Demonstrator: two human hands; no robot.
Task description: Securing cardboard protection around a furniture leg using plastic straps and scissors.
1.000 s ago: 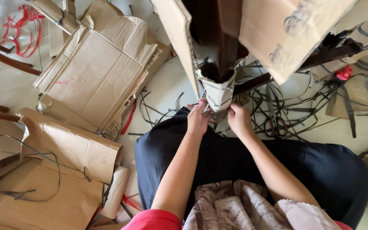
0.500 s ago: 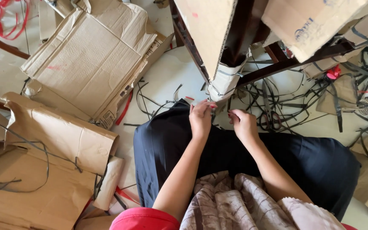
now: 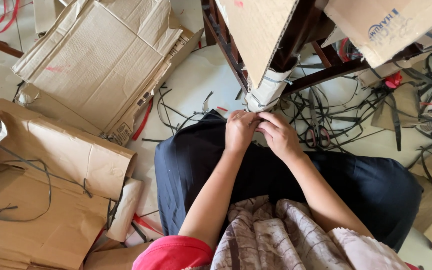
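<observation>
The fingers of both hands were bunched together, tips meeting just below the wrapped foot of a dark wooden chair leg. Whether anything was pinched between them could not be told, since the knuckles hid the fingertips. The left hand was curled with its fingertips turned toward the right hand, and the two were touching above the near edge of a dark blue skirt spread over the lap. The leg's wrapping of pale cardboard, bound round with thin dark strapping, was seen just beyond the fingers, very close to them. A cardboard sheet was leaned against the chair frame above it. Flattened cardboard boxes were piled on the floor to the left. Loose black strapping was scattered on the right, and a pair of scissors with red handles was lying near the right hand.
</observation>
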